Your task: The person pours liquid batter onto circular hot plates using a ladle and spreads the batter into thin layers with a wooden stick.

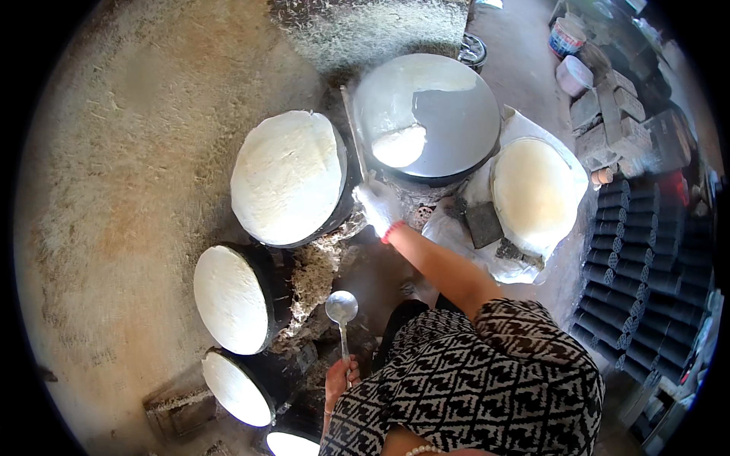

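Note:
My right hand [378, 205], in a white glove, grips a long thin flat stick [352, 125] that lies along the left edge of a big round griddle [460, 133]. Pale batter covers the griddle's left and far parts, with a thick white pool of batter [401, 146] near its front; the rest is bare grey metal. Lower down, my bare left hand [342, 378] is closed round the handle of a metal ladle [341, 306]. The ladle's bowl looks whitish and hangs apart from the griddles.
Several more griddles curve down the left, bearing white rounds, the nearest a large flatbread [289, 178]. Right of the front griddle, a pale round stack [534, 194] rests on white plastic sheeting beside a dark block [484, 224]. Black honeycomb briquettes [623, 266] are piled far right, below buckets [566, 38].

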A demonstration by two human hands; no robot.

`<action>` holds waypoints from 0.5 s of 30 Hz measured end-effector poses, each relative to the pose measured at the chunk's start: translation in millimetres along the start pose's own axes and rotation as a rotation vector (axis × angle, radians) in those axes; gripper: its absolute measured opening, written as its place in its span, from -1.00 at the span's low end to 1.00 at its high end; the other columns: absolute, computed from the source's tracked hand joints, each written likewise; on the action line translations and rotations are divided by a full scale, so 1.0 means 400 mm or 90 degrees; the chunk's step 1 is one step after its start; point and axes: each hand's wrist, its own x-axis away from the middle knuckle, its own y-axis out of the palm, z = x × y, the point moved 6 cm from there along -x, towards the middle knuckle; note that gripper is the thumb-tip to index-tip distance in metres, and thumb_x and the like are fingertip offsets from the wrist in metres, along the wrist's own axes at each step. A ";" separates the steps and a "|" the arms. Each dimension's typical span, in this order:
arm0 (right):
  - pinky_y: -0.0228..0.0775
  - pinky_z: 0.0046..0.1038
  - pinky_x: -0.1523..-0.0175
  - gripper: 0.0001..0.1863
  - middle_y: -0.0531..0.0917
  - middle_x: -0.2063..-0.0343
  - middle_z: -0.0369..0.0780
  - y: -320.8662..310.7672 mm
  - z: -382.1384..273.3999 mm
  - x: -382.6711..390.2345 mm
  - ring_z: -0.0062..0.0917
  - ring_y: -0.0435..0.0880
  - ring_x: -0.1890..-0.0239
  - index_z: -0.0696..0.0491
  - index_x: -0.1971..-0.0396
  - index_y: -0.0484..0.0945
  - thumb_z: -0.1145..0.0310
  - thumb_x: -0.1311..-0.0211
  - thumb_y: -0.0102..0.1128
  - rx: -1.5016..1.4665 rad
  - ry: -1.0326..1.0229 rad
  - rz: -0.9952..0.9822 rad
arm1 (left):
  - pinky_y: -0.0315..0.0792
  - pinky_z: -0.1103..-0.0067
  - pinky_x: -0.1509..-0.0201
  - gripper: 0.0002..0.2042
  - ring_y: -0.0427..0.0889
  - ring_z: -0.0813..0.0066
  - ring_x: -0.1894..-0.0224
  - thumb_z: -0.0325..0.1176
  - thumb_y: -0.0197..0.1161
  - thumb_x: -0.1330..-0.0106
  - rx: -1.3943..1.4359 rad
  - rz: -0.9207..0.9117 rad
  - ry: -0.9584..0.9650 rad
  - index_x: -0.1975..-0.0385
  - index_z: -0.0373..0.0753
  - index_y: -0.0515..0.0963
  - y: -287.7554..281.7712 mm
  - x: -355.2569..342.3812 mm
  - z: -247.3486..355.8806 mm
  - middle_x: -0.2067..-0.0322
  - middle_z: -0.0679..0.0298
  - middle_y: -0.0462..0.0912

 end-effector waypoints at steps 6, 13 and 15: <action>0.05 -0.61 0.77 -0.85 0.43 0.66 -0.38 -0.092 0.064 0.111 -0.73 0.30 0.80 0.06 0.37 0.49 0.29 -0.30 0.13 -0.107 0.004 0.117 | 0.20 0.66 0.56 -0.75 0.30 0.64 0.55 -0.32 0.03 -0.44 0.008 0.013 0.063 0.02 -0.33 0.38 -0.140 0.020 0.006 0.41 0.35 0.44; 0.42 -0.20 0.34 -0.70 0.58 0.60 0.01 -0.087 -0.044 0.119 -0.10 0.60 0.47 0.16 0.06 0.50 0.49 -0.19 0.08 0.538 -0.487 0.259 | 0.22 0.65 0.50 -0.71 0.29 0.65 0.52 -0.23 0.07 -0.45 -0.082 -0.082 0.045 0.01 -0.31 0.38 -0.218 -0.024 0.037 0.39 0.40 0.42; 0.39 -0.10 0.26 -0.70 0.57 0.47 0.11 -0.083 -0.040 0.127 0.02 0.56 0.38 0.09 0.08 0.52 0.51 -0.16 0.05 0.544 -0.375 0.205 | 0.23 0.63 0.46 -0.68 0.29 0.66 0.50 -0.19 0.09 -0.44 -0.076 -0.126 -0.003 0.00 -0.30 0.37 -0.228 -0.047 0.039 0.39 0.40 0.41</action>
